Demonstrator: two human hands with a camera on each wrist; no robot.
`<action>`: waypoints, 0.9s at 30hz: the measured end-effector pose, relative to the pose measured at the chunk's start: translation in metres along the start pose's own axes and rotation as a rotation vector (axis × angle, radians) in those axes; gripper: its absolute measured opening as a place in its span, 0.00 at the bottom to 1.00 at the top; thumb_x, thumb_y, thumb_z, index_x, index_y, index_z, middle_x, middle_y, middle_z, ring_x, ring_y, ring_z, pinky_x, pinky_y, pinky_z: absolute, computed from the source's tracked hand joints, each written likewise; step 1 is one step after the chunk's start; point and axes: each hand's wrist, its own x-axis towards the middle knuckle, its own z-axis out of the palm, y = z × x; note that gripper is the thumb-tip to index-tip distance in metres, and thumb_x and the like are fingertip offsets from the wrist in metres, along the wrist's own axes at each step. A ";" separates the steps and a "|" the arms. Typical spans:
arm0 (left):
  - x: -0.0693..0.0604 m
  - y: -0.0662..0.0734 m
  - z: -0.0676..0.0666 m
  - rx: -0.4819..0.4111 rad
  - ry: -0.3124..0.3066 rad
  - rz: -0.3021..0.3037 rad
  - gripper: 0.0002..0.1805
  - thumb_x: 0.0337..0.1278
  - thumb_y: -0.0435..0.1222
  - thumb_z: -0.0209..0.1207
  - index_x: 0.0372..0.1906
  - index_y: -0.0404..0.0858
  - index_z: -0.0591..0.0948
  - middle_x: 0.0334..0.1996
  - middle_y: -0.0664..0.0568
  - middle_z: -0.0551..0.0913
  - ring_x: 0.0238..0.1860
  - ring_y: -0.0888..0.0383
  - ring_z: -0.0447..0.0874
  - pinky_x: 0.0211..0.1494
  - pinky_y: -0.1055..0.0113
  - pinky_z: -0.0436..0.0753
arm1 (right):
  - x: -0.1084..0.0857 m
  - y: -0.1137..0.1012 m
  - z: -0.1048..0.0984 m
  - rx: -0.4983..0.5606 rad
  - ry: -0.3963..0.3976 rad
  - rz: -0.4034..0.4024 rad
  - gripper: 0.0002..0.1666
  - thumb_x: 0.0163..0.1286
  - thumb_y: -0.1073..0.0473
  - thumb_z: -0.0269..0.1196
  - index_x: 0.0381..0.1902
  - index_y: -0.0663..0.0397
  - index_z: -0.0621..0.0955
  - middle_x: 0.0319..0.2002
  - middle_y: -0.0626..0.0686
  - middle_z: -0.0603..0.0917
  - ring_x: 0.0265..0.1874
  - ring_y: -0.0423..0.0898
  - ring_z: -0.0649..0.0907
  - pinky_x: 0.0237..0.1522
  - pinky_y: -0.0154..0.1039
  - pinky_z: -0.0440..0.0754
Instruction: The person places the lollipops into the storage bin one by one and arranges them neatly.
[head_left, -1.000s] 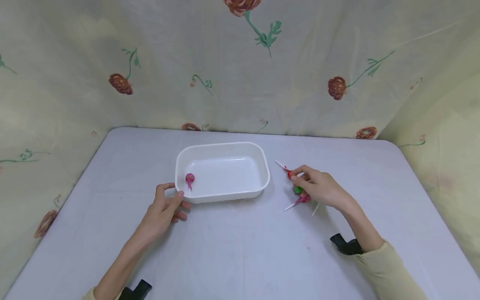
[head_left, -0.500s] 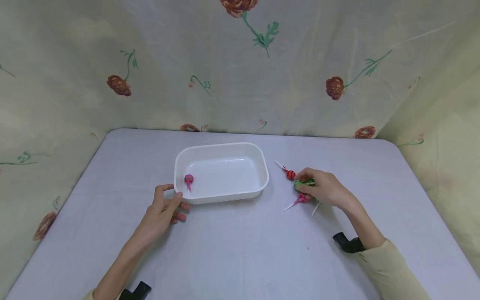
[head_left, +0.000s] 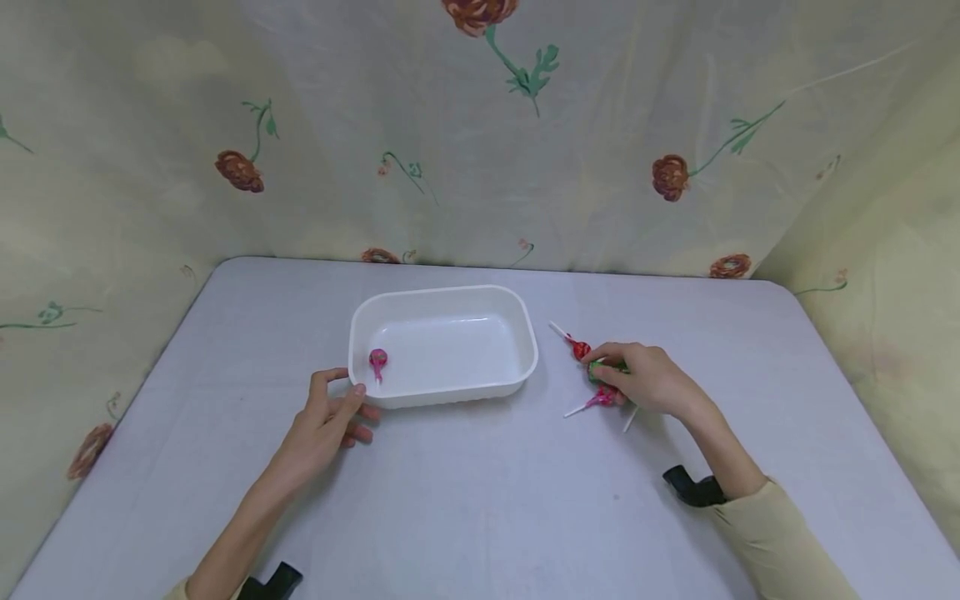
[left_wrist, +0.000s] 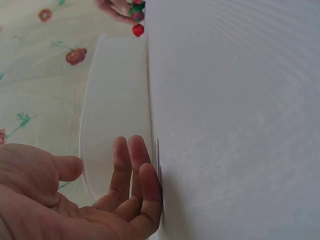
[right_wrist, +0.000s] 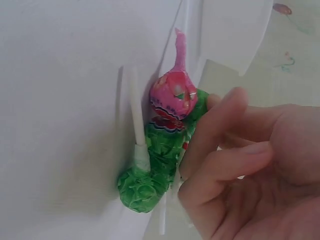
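Note:
My left hand (head_left: 330, 417) touches the near left corner of a white plastic tray (head_left: 442, 395), thumb at the rim and the other fingers relaxed along its outside. In the tray's left end lies a pink lollipop (head_left: 378, 359). Right of the tray, my right hand (head_left: 654, 380) pinches a green lollipop (head_left: 596, 371) between thumb and index finger in the head view. A red lollipop (head_left: 580, 349) lies just beyond its fingertips, and another pink lollipop (head_left: 603, 397) lies below them. In the right wrist view, a second green-wrapped lollipop (right_wrist: 139, 191) with a white stick is close by.
A white-covered table (head_left: 480, 500) carries everything. Behind it and at both sides hangs a pale curtain (head_left: 585, 167) with printed flowers. Black straps (head_left: 693, 487) sit at the wrists.
My right hand has shifted from the red lollipop to the green one, and its fingers have drawn together on it. The near pink lollipop has moved slightly. The left hand and tray stay put.

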 end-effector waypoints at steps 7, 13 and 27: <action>-0.001 0.002 0.001 0.008 0.008 -0.012 0.32 0.89 0.49 0.47 0.81 0.39 0.52 0.55 0.39 0.91 0.42 0.56 0.91 0.49 0.70 0.83 | -0.002 -0.003 -0.002 0.050 0.008 0.004 0.19 0.85 0.55 0.58 0.66 0.58 0.79 0.33 0.54 0.83 0.23 0.47 0.82 0.27 0.36 0.72; -0.001 0.003 0.002 0.020 0.014 -0.015 0.32 0.89 0.49 0.46 0.81 0.38 0.51 0.55 0.38 0.90 0.42 0.56 0.91 0.48 0.71 0.83 | -0.003 -0.005 -0.003 0.065 0.010 0.011 0.21 0.85 0.51 0.60 0.66 0.57 0.78 0.34 0.56 0.82 0.22 0.48 0.82 0.28 0.36 0.73; -0.001 0.003 0.002 0.012 0.016 -0.008 0.32 0.89 0.47 0.47 0.81 0.37 0.51 0.54 0.37 0.90 0.41 0.56 0.90 0.47 0.73 0.83 | -0.002 -0.019 -0.005 0.134 -0.014 -0.019 0.24 0.86 0.43 0.56 0.66 0.51 0.79 0.44 0.60 0.85 0.26 0.49 0.84 0.35 0.40 0.75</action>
